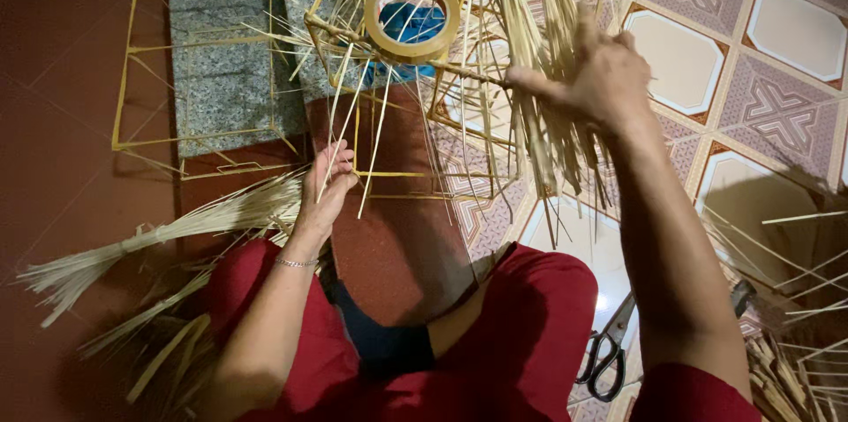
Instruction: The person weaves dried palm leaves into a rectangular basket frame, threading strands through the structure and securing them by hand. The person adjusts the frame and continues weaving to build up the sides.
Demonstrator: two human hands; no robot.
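Overhead, the right hand was clamped on a thick sheaf of pale split bamboo strips, keeping them bunched against the yellow bamboo-stick frame so they hung straight. Lower, the left hand pinched a few thin strips between closed fingers, steadying their loose ends. A roll of tan tape sat threaded on the frame, within reach. Black-handled scissors lay on the tiled floor beside the red-clad knee.
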